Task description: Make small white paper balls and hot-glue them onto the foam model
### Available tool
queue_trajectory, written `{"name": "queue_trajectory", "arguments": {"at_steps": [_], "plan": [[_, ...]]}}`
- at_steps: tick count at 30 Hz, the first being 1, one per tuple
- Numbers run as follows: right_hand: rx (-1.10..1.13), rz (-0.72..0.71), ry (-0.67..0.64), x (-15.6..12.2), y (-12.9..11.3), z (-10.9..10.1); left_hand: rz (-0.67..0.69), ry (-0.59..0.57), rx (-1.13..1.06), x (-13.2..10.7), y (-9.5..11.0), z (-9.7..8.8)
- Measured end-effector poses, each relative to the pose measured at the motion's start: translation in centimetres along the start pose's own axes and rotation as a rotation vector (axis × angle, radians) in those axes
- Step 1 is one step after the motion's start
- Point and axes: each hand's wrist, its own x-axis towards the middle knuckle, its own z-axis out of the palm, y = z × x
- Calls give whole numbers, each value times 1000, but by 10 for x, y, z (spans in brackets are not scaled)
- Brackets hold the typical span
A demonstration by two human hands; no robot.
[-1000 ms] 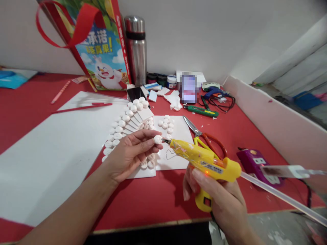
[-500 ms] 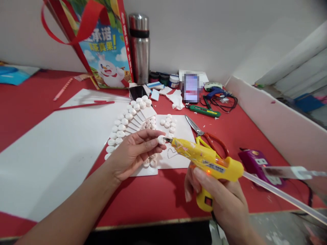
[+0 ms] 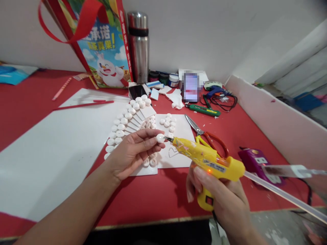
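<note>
Between the thumb and fingers of my left hand (image 3: 139, 146) is a small round white rosette (image 3: 160, 138), with its flat face turned to the right. My right hand (image 3: 219, 194) is wrapped round a yellow hot glue gun (image 3: 206, 160), whose small light glows orange. The metal nozzle (image 3: 168, 139) is at the face of the rosette; whether it touches I cannot tell. A clear glue stick (image 3: 283, 195) juts from the back of the gun. Behind my left hand lies a fan-shaped white piece (image 3: 135, 120) edged with rows of similar rosettes, partly hidden by the hand.
Loose rosettes (image 3: 168, 121) lie on a white sheet (image 3: 184, 126). To their right are red-handled scissors (image 3: 217, 144), a green utility knife (image 3: 203, 110) and a purple power strip (image 3: 255, 163). A large white board (image 3: 51, 153) covers the left; a steel flask (image 3: 138, 51) and gift bag (image 3: 107, 51) stand behind.
The nozzle has drawn back very slightly to the right from the rosette's middle, and the rosette's face shows a little more. Both hands keep their hold.
</note>
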Motion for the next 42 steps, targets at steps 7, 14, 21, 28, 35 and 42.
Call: {"name": "queue_trajectory", "arguments": {"at_steps": [7, 14, 21, 28, 35, 42], "plan": [[-15, -32, 21, -2, -7, 6, -3, -3, 20, 1, -1, 0], [-32, -75, 0, 2, -7, 1, -16, 5, 18, 1, -1, 0], [-22, -36, -1, 0, -7, 5, -15, -4, 10, 0, -2, -1], [-38, -23, -4, 0, -2, 2, -14, -10, 8, 1, -2, 0], [-23, -3, 9, -2, 1, 2, -5, 25, -14, 1, -1, 1], [-13, 19, 34, -4, -3, 8, 3, 26, -10, 1, -2, -1]]}}
